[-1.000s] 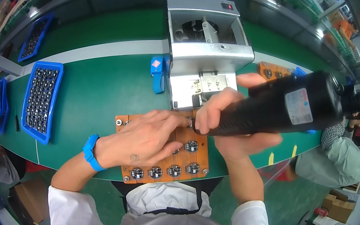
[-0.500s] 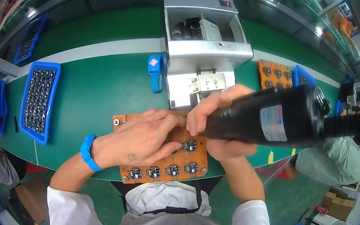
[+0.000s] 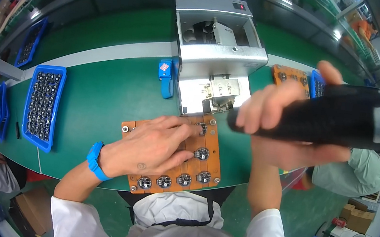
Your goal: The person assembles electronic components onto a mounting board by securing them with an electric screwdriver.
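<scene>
In my right hand [image 3: 270,107] is a black electric screwdriver [image 3: 334,116], its body wrapped by my fingers and blurred by motion. It is held to the right of the orange fixture board [image 3: 188,165], clear of it. My left hand [image 3: 140,148], wearing a blue wrist strap [image 3: 94,161], lies over the board's left part with its fingers stretched out. Its fingertips reach a round circuit board [image 3: 202,129] near the far right corner. Several more round circuit boards [image 3: 203,177] sit along the near and right edges. My left hand hides the rest of the fixture.
A silver machine [image 3: 223,51] with a red light stands beyond the fixture. Beside it lies a blue strap [image 3: 166,74]. A blue tray [image 3: 56,115] of small parts is at left. Another orange fixture [image 3: 285,71] sits at far right. Other people work on both sides.
My right hand has pulled the screwdriver away to the right, off the fixture board, uncovering its far right corner. My left hand stays on the board.
</scene>
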Motion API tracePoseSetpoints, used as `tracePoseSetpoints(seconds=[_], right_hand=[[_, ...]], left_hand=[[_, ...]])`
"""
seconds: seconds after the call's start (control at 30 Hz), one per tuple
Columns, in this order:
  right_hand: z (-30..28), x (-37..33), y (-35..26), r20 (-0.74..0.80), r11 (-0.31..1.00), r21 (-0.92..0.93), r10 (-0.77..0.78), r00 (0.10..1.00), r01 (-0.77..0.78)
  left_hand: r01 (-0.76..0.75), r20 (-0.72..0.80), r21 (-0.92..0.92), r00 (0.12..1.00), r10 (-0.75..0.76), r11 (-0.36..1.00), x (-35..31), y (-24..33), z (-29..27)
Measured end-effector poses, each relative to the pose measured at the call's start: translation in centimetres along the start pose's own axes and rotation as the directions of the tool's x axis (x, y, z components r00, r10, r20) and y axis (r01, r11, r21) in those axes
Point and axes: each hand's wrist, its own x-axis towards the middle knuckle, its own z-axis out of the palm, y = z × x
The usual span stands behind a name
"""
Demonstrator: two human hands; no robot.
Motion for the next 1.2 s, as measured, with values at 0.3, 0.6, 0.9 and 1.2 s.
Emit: tracePoseSetpoints(seconds=[0.3,0.6,0.9,1.2], right_hand=[[-0.1,1.1,-0.8,-0.066,0.855,-0.515,0.030,0.997,-0.060],[1.1,1.4,0.1,-0.062,0.879,-0.461,0.108,0.992,-0.124],[0.8,-2.3,-1.5,-0.086,0.895,-0.181,0.399,0.913,-0.408],[0.8,-4.0,-0.6,-0.045,0.854,-0.180,0.488,0.872,-0.487]], left_hand=[[-0.110,-0.058,0.114,0.991,0.117,0.987,0.3,0.1,-0.5],[-0.297,-0.131,0.217,0.935,0.330,0.930,0.2,0.3,0.0],[-0.447,-0.036,0.162,0.888,0.458,0.880,0.0,0.5,0.6],[-0.388,0.077,0.180,0.922,0.380,0.904,0.2,0.8,0.5]])
